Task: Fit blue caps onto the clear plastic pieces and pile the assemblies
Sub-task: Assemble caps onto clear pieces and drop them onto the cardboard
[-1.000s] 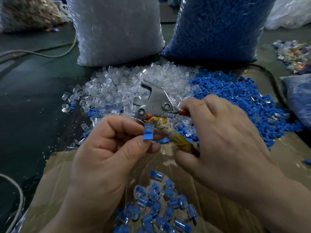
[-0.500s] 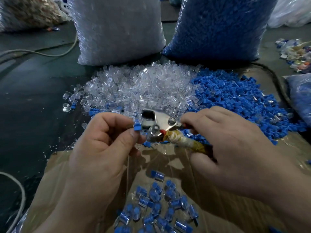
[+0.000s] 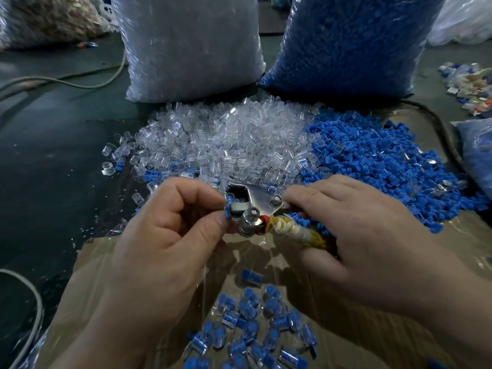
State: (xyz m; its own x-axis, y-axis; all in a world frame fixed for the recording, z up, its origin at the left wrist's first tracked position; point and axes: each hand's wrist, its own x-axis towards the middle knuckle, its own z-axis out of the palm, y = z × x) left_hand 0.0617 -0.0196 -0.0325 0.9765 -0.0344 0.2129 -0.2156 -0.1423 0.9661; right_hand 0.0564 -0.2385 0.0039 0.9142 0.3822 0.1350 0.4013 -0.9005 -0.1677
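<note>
Cap: blue cap (image 3: 227, 210), frame centre, touching the metal tool (image 3: 257, 202).
Left hand (image 3: 165, 235): my thumb and forefinger pinch the cap.
Right hand (image 3: 359, 235): I grip the taped handle (image 3: 298, 231).
Piles: clear pieces (image 3: 226, 145) upper centre; loose caps (image 3: 372, 161) on their right; assemblies (image 3: 253, 328) bottom centre on cardboard (image 3: 93, 288).

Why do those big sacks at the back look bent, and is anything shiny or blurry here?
Head view: the wide lens bends the clear sack and blue sack outward; the metal tool in the right hand glints; the left hand, pinching a blue cap, shadows the cardboard; the bottom assemblies look soft.
</note>
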